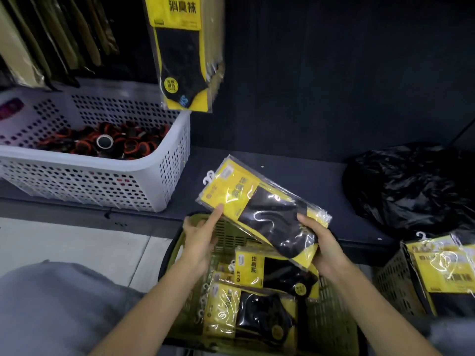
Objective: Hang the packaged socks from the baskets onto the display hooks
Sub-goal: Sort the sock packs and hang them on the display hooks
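Green basket (231, 236) sits under my forearms, stacked with yellow-and-black packs (257, 299), white hangers to the left. Above it I hold one sock pack (262, 209) tilted, hanger end up and to the left. My right hand (323, 242) grips its lower end, thumb on the front, fingers curled behind. My left hand (200, 235) is loose, fingers nearly straight, forefinger tip touching the pack's near edge by the yellow card. To the right, a second basket (393, 276) with more packs. On the dark ledge beyond: white perforated bin (164, 160) left, black plastic bag (411, 186) right. Furthest, a hung pack (185, 60) on the back wall.
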